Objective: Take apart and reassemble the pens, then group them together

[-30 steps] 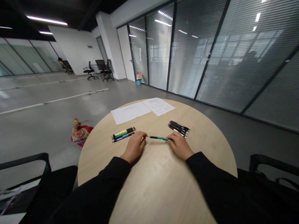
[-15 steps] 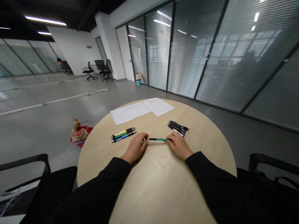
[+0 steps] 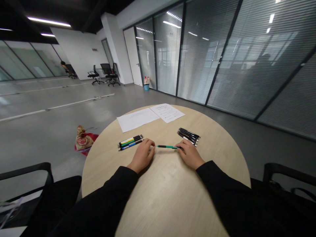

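A green-and-black pen (image 3: 166,146) lies level just above the table, its dark grip end towards the left. My right hand (image 3: 189,153) is closed around the pen's right end. At the other end, my left hand (image 3: 143,154) pinches thumb and fingers together, a small gap from the pen's body. A fine line seems to bridge that gap, too thin to name. Beside my left hand lies a row of pens with yellow, green and blue barrels (image 3: 130,142). Just beyond my right hand is a pile of several black pens (image 3: 189,134), one partly white.
Two printed paper sheets (image 3: 138,119) lie at the far side of the round wooden table (image 3: 168,197). Black chairs stand at left (image 3: 56,191) and right (image 3: 278,177). A red and tan bag (image 3: 85,141) sits on the floor to the left.
My left hand has shifted slightly left, so the gap between its fingertips and the pen's grip end is wider. My right hand and the pen have barely moved.
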`<state>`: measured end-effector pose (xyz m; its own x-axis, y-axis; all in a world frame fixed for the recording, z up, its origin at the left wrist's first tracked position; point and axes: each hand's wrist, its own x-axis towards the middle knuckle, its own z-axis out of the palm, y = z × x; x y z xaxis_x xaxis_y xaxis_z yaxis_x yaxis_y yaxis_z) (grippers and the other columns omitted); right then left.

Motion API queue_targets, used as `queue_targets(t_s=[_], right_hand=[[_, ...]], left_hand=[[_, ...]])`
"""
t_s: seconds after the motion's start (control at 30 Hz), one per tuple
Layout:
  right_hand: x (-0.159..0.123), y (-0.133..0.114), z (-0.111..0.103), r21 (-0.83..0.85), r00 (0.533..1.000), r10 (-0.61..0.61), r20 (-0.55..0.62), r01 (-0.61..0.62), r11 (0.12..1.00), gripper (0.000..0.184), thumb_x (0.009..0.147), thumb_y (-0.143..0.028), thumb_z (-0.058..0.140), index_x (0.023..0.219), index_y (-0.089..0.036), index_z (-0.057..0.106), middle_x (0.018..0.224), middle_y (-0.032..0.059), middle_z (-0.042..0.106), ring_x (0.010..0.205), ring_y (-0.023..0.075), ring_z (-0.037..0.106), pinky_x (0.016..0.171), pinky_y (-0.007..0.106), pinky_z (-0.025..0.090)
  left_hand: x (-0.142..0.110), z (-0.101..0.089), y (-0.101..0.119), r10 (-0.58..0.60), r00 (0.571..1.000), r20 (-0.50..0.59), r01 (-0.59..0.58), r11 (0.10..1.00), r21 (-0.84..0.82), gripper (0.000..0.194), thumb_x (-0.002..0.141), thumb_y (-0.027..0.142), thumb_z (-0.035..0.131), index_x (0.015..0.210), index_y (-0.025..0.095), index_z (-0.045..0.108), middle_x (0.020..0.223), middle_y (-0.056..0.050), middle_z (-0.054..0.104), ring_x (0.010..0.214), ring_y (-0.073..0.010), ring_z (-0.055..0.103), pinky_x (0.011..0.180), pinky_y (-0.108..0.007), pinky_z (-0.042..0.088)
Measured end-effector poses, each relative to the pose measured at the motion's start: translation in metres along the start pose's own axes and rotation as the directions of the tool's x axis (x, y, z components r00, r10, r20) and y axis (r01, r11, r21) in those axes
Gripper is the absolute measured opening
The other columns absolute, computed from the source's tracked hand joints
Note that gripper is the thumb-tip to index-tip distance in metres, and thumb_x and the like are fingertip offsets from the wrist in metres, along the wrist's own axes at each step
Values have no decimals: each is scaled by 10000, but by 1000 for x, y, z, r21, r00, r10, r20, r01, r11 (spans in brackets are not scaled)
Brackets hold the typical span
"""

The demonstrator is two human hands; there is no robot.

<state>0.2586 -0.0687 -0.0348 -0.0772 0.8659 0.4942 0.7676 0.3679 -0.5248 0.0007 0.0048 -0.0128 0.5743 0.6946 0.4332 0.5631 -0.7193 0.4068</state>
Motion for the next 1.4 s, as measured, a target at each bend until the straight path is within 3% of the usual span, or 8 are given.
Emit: queue_targets(t_s=[0.47,0.7,1.03,1.4], right_hand=[[0,-2,-1,8,1000,-5,13,5,1000,163,928,-132,573,991,-170,718,922,70,605,924,214,560,851,355,463],[-1,3,1,-66,999,41,-36,-43,997,166,922,-135,559,984,-184,705,944,81,616,958,237,553,886,386,459],[-1,8,3,-97,996,74,-55,-79,992,149,915,-143,566,972,-184,696,958,84,627,969,243,560,892,385,453],[-1,6,2,-86,996,75,-55,-80,993,144,920,-141,561,965,-184,691,949,82,621,963,243,558,887,387,453]], left_hand=[[0,0,2,23,999,26,-22,998,-64,162,986,277,448,1008,199,588,1053,-80,581,961,-222,574,874,-380,483],[-1,4,-6,-48,998,-30,48,999,17,245,885,150,482,1114,179,565,1088,-101,583,1007,-248,580,906,-419,498],[-1,5,-9,36,987,157,-42,998,39,226,884,91,447,921,199,642,962,-85,589,891,-215,583,812,-351,492],[-1,3,-12,-2,995,104,1,1000,5,183,927,133,453,935,193,626,957,-85,600,877,-215,588,795,-344,491]])
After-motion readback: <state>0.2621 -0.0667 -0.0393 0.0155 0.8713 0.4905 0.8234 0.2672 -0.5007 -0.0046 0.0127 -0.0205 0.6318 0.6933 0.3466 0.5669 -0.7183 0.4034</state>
